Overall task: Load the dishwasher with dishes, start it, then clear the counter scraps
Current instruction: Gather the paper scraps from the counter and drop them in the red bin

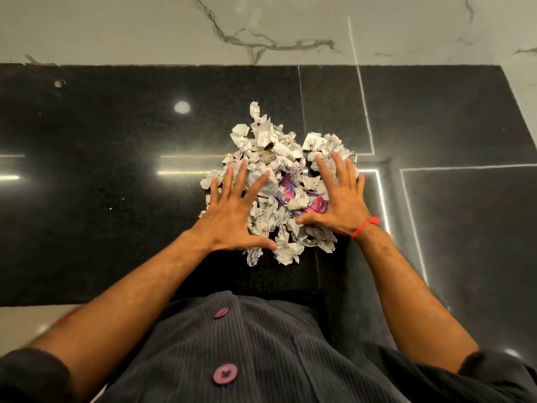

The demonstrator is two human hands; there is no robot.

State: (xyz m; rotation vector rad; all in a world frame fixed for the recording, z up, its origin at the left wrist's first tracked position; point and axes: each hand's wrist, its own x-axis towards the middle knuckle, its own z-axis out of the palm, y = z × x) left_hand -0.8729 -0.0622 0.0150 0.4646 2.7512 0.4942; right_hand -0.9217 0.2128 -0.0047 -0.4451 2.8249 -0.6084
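Far left on the black tabletop (87, 184): a small chip or dent near the back edge, and a round spot of reflected light a little right of it. Bright strips of reflected light across the polished surface, left and middle.

Left hand (232, 213) laid flat, palm down, on the left side of a heap of crumpled paper scraps (270, 158). Fingers (226, 181) spread wide and straight, released, gripping nothing; thumb stretched along the near edge of the heap, tip touching paper.

Heap in the middle of the tabletop, just right of centre, near enough to reach with both arms half extended. Mostly white and grey printed paper, torn and balled. A shiny purple wrapper (290, 189) showing in the gap between the two hands, partly buried under scraps. One long twisted strip sticking out at the far end of the heap.

Right hand (340, 205) flat on the right side of the heap, likewise palm down, spread and unclenched, thumb pointing left toward the other thumb, holding nothing. A red thread (364, 226) tied round the right wrist.

Pale seam lines crossing the tabletop to the right of the heap. Marble-veined wall (261, 30) along the far side. Near edge: a dark ribbed shirt (247, 344) with purple buttons, dark sleeves at both elbows.
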